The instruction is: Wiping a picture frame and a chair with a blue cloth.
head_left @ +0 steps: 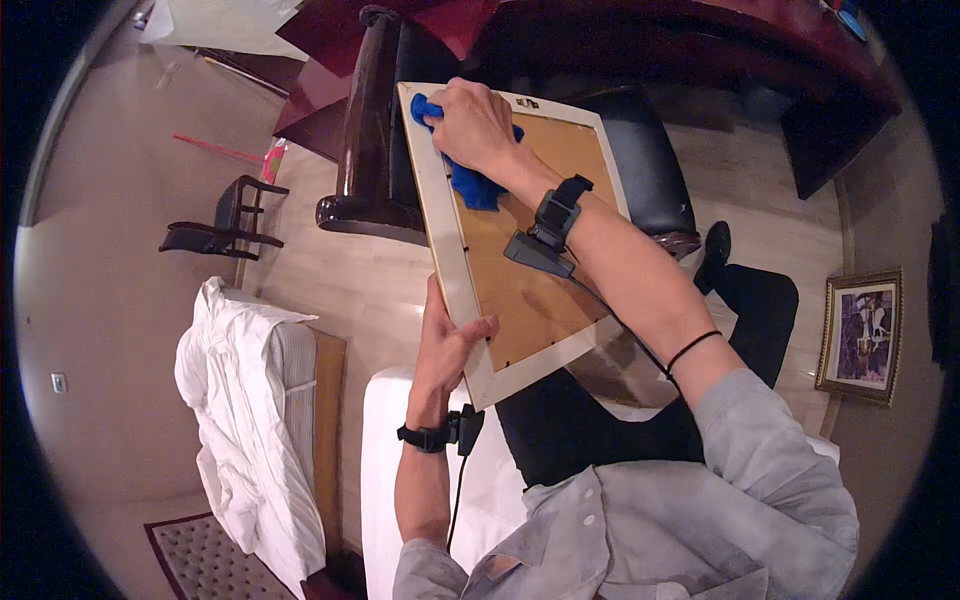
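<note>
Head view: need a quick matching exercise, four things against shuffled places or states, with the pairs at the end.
Things
1. cloth
2. left hand
3. framed picture
4. white sheet

Places or states
A. draped over the mattress at the view's left
B. blue, bunched under the right hand
C. at the view's far right
D. gripping the lower left side of the held frame

Pairs: 1-B, 2-D, 3-C, 4-A
</note>
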Available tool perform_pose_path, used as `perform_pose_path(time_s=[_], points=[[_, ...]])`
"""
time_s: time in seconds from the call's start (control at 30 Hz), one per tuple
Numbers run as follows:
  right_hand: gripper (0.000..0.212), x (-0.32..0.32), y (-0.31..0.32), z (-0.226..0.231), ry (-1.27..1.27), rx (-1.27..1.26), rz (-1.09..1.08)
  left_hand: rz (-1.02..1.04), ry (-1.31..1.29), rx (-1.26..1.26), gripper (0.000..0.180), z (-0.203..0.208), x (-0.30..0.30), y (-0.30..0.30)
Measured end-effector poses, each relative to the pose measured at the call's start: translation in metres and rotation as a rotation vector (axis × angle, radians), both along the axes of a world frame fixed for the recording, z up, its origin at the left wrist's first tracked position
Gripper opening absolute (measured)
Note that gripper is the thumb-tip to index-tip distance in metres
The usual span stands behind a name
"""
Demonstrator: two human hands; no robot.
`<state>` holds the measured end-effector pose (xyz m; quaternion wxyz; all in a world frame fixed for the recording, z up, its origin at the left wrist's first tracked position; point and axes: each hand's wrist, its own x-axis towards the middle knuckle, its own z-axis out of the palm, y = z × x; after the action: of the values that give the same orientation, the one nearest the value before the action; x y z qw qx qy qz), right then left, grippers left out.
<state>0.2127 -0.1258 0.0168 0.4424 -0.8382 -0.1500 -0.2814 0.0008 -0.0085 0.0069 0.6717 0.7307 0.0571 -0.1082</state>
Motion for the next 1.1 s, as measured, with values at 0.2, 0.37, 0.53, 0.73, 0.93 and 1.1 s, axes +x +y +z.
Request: perform_pose_path(time_s=[0.2,0.37,0.53,0.73,0.93,1.1], points=[[0.019,-0.128,0.002,-0.012,-0.04,-0.095,0.405,0.047,0.025,0.005,0.067,-0.015,-0.009,0.018],[0.019,-0.127,-0.004,-0.013,0.045,-0.054,0.398,0.093,-0.091,-0.011,0.065,-0.008,-0.005,0.002],[0.019,-0.05,0.005,0.012,0.098,-0.053,0.185,0.069,-0.018,0.055,0.061,0.002,-0.003,-0.006],[0.02,-0.04,0.008,-0.003,0.078,0.073,0.199,0.184,0.124,-0.279,0.062,-0.003,-0.04,0.002],[0.018,-0.06,0.005,-0.012,0.088,0.023,0.135,0.321,-0.165,-0.184,0.054,-0.059,-0.111,-0.024],[0.018,-0.15,-0.005,-0.043,0.059,-0.009,0.305,0.694,-0.171,-0.607,0.061,-0.062,-0.099,-0.046]])
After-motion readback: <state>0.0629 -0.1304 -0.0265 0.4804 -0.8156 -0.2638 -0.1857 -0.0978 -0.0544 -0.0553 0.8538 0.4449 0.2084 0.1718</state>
